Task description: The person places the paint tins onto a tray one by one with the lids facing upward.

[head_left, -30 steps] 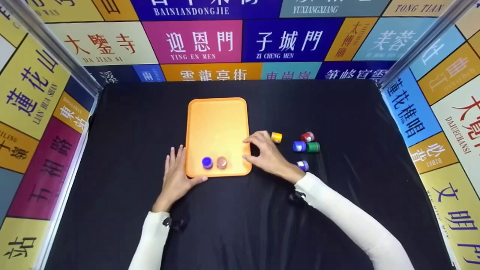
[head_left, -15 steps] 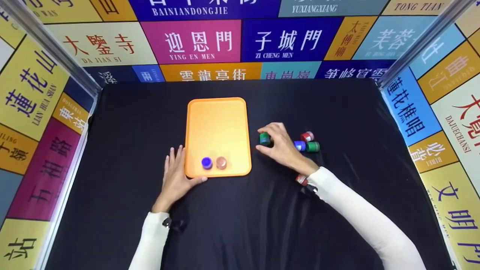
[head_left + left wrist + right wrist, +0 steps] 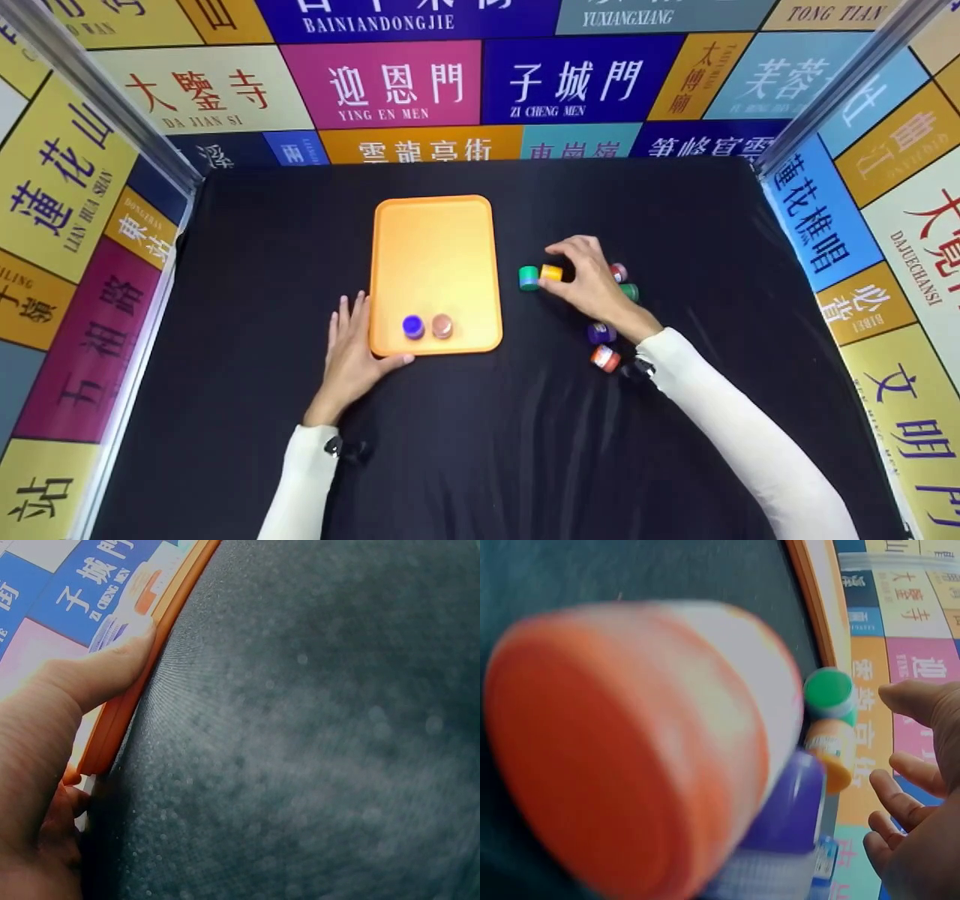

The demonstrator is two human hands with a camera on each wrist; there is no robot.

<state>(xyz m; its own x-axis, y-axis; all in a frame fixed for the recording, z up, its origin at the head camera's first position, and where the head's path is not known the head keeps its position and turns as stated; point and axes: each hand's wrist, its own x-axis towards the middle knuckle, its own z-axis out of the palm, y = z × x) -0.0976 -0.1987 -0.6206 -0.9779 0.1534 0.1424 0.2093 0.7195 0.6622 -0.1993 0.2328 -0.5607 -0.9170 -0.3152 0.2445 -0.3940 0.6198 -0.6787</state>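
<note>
My left hand (image 3: pixel 352 349) rests at the near left corner of an orange tray (image 3: pixel 435 255), fingers straight along its side. Its thumb lies on the near rim (image 3: pixel 154 645). On the tray stand a purple paint jar (image 3: pixel 413 326) and a brownish-pink one (image 3: pixel 442 325). Right of the tray, my right hand (image 3: pixel 592 281) is spread around a yellow paint jar (image 3: pixel 553 271), thumb close to its near side. The right wrist view shows its fingers (image 3: pixel 911 701) apart from the jar. A green paint jar (image 3: pixel 529 277) stands just left of the yellow one.
Beyond my right hand are a red jar (image 3: pixel 618 271) and another green jar (image 3: pixel 630 291), partly covered by it. Nearer me sit a purple jar (image 3: pixel 600 333) and an orange-red jar (image 3: pixel 605 358), close under the right wrist. Printed panels (image 3: pixel 382 82) enclose the black cloth.
My right hand has moved right from the tray's edge, past the green jar, to the yellow jar. The green jar, earlier hidden by that hand, now shows fully. My left hand stays put.
</note>
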